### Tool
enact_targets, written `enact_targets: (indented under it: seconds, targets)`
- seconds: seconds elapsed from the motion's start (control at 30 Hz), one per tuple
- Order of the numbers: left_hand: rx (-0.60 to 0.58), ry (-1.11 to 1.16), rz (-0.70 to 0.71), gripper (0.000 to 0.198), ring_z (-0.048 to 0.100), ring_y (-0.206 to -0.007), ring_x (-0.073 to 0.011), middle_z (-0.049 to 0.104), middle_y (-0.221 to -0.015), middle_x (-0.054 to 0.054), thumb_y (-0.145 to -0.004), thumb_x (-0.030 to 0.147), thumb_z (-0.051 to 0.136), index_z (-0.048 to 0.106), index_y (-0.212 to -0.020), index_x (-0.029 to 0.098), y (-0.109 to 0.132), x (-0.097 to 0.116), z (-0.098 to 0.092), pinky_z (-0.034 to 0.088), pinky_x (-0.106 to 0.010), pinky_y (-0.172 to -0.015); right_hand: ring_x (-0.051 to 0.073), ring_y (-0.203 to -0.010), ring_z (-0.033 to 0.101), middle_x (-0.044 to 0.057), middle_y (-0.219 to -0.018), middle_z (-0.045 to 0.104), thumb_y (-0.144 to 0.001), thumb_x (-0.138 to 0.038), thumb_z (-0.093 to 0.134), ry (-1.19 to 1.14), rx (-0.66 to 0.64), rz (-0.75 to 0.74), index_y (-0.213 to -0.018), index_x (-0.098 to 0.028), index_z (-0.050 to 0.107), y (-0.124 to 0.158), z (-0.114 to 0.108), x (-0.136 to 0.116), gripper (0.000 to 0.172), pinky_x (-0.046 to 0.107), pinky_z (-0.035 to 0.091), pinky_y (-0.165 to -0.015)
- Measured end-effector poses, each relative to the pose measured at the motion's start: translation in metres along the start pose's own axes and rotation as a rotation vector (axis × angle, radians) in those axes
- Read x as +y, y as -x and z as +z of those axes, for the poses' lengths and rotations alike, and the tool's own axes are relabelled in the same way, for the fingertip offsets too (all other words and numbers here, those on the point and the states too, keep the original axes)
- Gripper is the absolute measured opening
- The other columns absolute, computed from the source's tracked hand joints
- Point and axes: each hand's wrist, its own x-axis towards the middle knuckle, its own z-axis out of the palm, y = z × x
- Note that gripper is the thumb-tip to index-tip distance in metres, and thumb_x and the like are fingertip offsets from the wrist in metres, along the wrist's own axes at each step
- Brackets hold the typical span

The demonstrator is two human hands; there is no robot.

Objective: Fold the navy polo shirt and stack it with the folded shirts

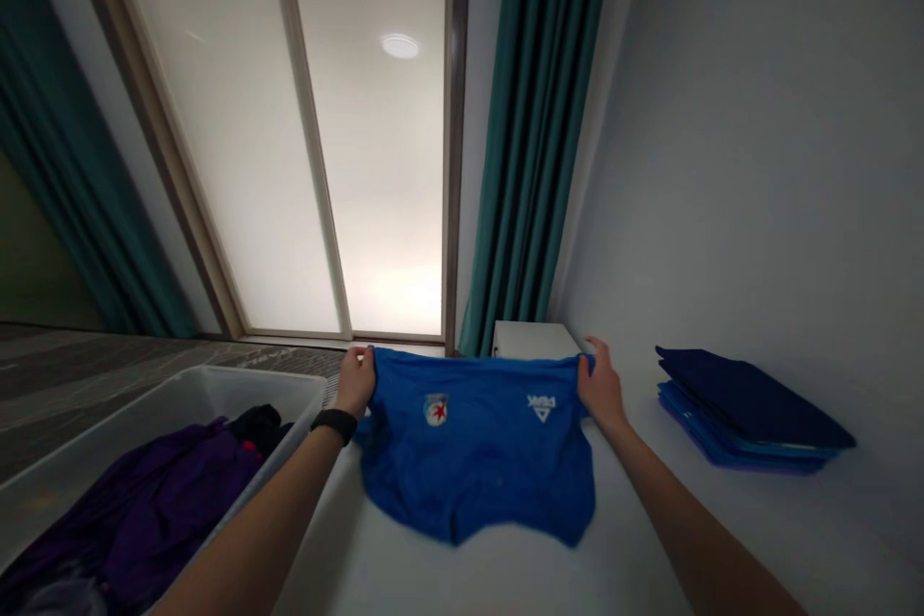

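A blue shirt [483, 462] is stretched between my two hands above a white surface [534, 568]. Its chest shows a round badge with a red star and a white logo that appears upside down. My left hand [355, 383], with a black band on the wrist, pinches the shirt's upper left corner. At the upper right corner my right hand [602, 387] grips the cloth between thumb and fingers. The lower part of the shirt hangs loose in soft folds and looks slightly blurred.
On the left stands a white bin [295, 390] holding purple and black clothes [166, 500]. A stack of folded blue clothes [751, 409] lies at the right by the wall. Behind are a white box [534, 339], teal curtains [545, 125] and sliding doors [382, 164].
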Motion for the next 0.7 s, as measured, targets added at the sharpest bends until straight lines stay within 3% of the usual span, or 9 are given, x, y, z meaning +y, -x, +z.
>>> enact_targets:
  seconds: [0.07,0.17,0.27,0.33,0.43,0.5,0.6,0.7]
  targets:
    - [-0.036,0.001,-0.005,0.02,0.066,-0.094,-0.0219,0.071,-0.095,-0.009,-0.086,0.027,0.044,0.062,-0.087,0.018,-0.001,-0.007,-0.002,0.047,-0.027,-0.076,0.028,-0.111,0.059,0.017,-0.12,0.063,-0.088,-0.017,0.036,0.03,-0.057,0.014,-0.143,-0.013,0.036,0.0,0.0,0.012,0.054,0.038,0.041,-0.092]
    - [-0.12,0.017,-0.001,0.009,0.067,-0.083,-0.0231,0.072,-0.08,-0.008,-0.075,0.023,0.057,0.061,-0.069,0.018,-0.001,-0.016,-0.005,0.047,-0.027,-0.074,0.028,-0.1,0.064,0.016,-0.109,0.069,-0.077,-0.01,0.048,0.041,-0.18,0.01,-0.122,-0.011,0.059,0.002,0.001,0.024,0.046,0.036,0.044,-0.088]
    - [-0.154,0.057,0.007,0.01,0.067,-0.073,-0.0222,0.069,-0.068,-0.005,-0.072,0.025,0.06,0.061,-0.065,0.018,-0.006,-0.015,-0.015,0.047,-0.027,-0.068,0.026,-0.098,0.064,0.014,-0.105,0.071,-0.073,-0.011,0.052,0.02,-0.226,-0.044,-0.107,-0.012,0.068,-0.002,-0.01,0.022,0.038,0.032,0.045,-0.087]
    - [-0.115,0.094,0.018,0.013,0.066,-0.073,-0.0214,0.07,-0.071,-0.005,-0.077,0.029,0.057,0.063,-0.074,0.018,-0.01,-0.011,-0.023,0.048,-0.026,-0.066,0.023,-0.104,0.062,0.011,-0.113,0.068,-0.079,-0.016,0.049,-0.015,-0.192,-0.101,-0.119,-0.015,0.063,-0.006,-0.024,0.018,0.042,0.029,0.043,-0.09]
    - [0.03,0.142,0.02,0.028,0.066,-0.087,-0.022,0.07,-0.091,-0.009,-0.09,0.031,0.038,0.06,-0.098,0.015,-0.011,-0.006,-0.029,0.048,-0.028,-0.071,0.022,-0.104,0.062,0.009,-0.117,0.066,-0.092,-0.023,0.031,-0.101,0.058,-0.149,-0.143,-0.018,0.04,-0.005,-0.04,0.012,0.052,0.032,0.042,-0.093]
    - [0.089,0.162,0.011,0.031,0.065,-0.09,-0.022,0.068,-0.094,-0.01,-0.092,0.026,0.031,0.054,-0.109,0.014,-0.003,-0.008,-0.025,0.048,-0.029,-0.072,0.024,-0.101,0.063,0.011,-0.113,0.067,-0.093,-0.024,0.027,-0.104,0.111,-0.108,-0.148,-0.017,0.031,0.0,-0.042,0.012,0.055,0.037,0.043,-0.093]
    - [0.018,0.19,0.004,0.026,0.064,-0.072,-0.0189,0.065,-0.073,-0.003,-0.084,0.017,0.041,0.056,-0.105,0.016,0.014,-0.017,-0.012,0.046,-0.026,-0.065,0.029,-0.11,0.06,0.014,-0.121,0.065,-0.087,-0.023,0.04,-0.041,-0.117,-0.036,-0.143,-0.014,0.042,0.013,-0.034,0.016,0.056,0.041,0.041,-0.098]
    - [-0.111,0.222,0.005,0.027,0.058,-0.054,-0.0155,0.057,-0.056,0.003,-0.072,0.01,0.045,0.061,-0.092,0.018,0.028,-0.028,-0.005,0.042,-0.023,-0.053,0.028,-0.111,0.061,0.011,-0.124,0.065,-0.077,-0.02,0.054,-0.054,-0.308,-0.07,-0.126,-0.016,0.061,0.027,-0.03,0.021,0.05,0.034,0.045,-0.095]
